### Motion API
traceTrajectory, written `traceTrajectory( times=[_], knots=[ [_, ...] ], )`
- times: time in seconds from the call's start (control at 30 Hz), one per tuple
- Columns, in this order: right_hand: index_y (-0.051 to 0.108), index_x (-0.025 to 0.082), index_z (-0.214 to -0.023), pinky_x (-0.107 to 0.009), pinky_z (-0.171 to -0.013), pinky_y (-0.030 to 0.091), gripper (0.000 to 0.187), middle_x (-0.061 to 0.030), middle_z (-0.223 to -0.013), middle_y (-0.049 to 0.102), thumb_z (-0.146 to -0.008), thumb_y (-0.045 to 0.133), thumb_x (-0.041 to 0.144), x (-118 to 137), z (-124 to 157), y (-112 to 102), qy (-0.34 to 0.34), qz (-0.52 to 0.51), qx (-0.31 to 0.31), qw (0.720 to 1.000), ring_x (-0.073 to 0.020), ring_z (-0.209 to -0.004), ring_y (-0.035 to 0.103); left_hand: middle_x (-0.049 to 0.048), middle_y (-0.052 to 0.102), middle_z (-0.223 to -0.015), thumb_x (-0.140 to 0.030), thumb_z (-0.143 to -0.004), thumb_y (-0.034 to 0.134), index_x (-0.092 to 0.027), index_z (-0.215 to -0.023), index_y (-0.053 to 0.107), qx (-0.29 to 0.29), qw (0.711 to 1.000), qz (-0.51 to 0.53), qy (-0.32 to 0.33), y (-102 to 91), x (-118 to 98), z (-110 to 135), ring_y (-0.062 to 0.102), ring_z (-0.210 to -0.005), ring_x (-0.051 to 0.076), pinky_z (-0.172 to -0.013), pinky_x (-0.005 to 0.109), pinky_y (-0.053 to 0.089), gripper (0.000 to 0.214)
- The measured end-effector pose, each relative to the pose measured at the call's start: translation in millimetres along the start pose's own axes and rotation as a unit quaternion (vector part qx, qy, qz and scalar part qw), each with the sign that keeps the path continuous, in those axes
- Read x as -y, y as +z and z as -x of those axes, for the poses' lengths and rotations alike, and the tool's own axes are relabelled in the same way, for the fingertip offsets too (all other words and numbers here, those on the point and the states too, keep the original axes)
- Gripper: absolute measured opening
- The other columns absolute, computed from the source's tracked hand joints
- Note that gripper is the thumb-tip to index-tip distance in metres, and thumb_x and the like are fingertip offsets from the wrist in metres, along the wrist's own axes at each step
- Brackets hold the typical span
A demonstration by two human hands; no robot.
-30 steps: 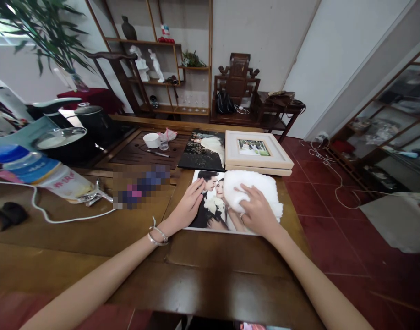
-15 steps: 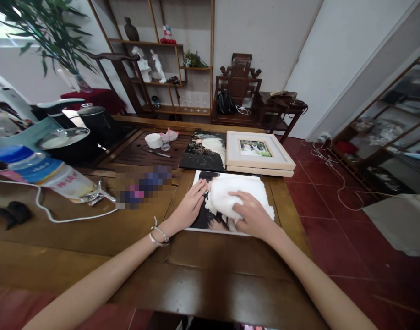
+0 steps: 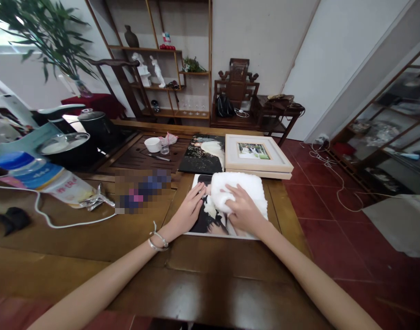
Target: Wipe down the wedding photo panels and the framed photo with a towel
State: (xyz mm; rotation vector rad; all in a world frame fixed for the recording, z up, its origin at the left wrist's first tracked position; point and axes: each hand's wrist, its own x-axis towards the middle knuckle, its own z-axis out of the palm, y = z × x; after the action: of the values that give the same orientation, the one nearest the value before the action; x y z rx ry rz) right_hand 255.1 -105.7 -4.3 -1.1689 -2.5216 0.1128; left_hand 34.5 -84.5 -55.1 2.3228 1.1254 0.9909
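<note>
A large photo print [image 3: 202, 226] with a white edge lies flat on the wooden table. My left hand [image 3: 189, 210] rests on its left side, fingers stretched out and holding nothing. On the print's right part is a fluffy white towel [image 3: 253, 185], which hides much of the picture. My right hand [image 3: 244, 211] presses and grips the towel, with some fingers extended over the cloth. Just behind the print lie a dark photo panel [image 3: 204, 153] and a pale wooden picture frame [image 3: 283, 162], stacked on another frame.
To the left are a blue-capped bottle [image 3: 48, 176], a white cable [image 3: 75, 224] and a lidded pot [image 3: 63, 149]. A white bowl [image 3: 152, 145] sits on the dark tea tray [image 3: 127, 158]. The table's right edge drops to a red tiled floor [image 3: 319, 197].
My right hand and the towel have shifted slightly left on the print, and the fingers have changed position on the cloth. My left hand stays on the print's left side.
</note>
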Motion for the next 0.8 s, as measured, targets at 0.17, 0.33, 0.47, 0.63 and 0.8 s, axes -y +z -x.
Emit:
traceTrajectory(
  times=[0.17, 0.33, 0.47, 0.63, 0.8],
  knots=[
    [0.068, 0.017, -0.081, -0.057, -0.111, 0.015, 0.020, -0.0107, -0.138, 0.047, -0.066, 0.056, 0.012, 39.6, 36.1, -4.5, -0.050, -0.007, 0.059, 0.997, -0.0325, -0.136, 0.025, 0.0092, 0.032, -0.147, -0.020, -0.095, 0.029, -0.023, -0.139, 0.034, 0.008, 1.000, 0.002, -0.006, -1.9, -2.1, -0.3, 0.025, -0.137, 0.022, -0.112, 0.048, 0.024, 0.045],
    [0.067, 0.018, -0.082, -0.052, -0.112, 0.018, 0.020, -0.0082, -0.139, 0.045, -0.067, 0.056, 0.013, 46.6, 44.8, -9.6, -0.066, -0.018, 0.085, 0.994, -0.0296, -0.136, 0.026, 0.0125, 0.031, -0.147, -0.021, -0.095, 0.028, -0.018, -0.139, 0.035, 0.022, 1.000, -0.006, -0.003, -2.7, -0.2, -1.1, 0.024, -0.137, 0.023, -0.112, 0.048, 0.023, 0.044],
    [0.066, 0.017, -0.081, -0.052, -0.110, 0.022, 0.022, -0.0101, -0.135, 0.051, -0.064, 0.053, 0.009, 27.2, 33.0, -8.7, -0.038, -0.007, 0.041, 0.998, -0.0287, -0.134, 0.032, 0.0121, 0.032, -0.146, -0.021, -0.095, 0.029, -0.019, -0.139, 0.035, 0.022, 1.000, -0.010, 0.009, -1.0, 3.1, -1.5, 0.024, -0.137, 0.022, -0.112, 0.048, 0.023, 0.044],
    [0.064, 0.017, -0.077, -0.050, -0.107, 0.030, 0.020, -0.0159, -0.127, 0.056, -0.064, 0.051, 0.007, -1.4, 32.6, -12.2, 0.041, 0.030, -0.027, 0.998, -0.0283, -0.129, 0.040, 0.0111, 0.032, -0.146, -0.021, -0.095, 0.030, -0.020, -0.138, 0.035, 0.018, 1.000, -0.009, 0.013, 0.1, 2.8, -1.6, 0.023, -0.137, 0.022, -0.112, 0.048, 0.023, 0.044],
    [0.064, 0.015, -0.075, -0.051, -0.106, 0.030, 0.020, -0.0194, -0.127, 0.056, -0.064, 0.050, 0.005, -7.3, 48.8, -15.3, 0.102, 0.072, -0.048, 0.991, -0.0305, -0.128, 0.041, 0.0121, 0.033, -0.145, -0.022, -0.095, 0.029, -0.017, -0.137, 0.037, 0.019, 1.000, -0.006, -0.005, 0.0, 0.6, -1.6, 0.023, -0.137, 0.022, -0.113, 0.046, 0.022, 0.043]
  ],
)
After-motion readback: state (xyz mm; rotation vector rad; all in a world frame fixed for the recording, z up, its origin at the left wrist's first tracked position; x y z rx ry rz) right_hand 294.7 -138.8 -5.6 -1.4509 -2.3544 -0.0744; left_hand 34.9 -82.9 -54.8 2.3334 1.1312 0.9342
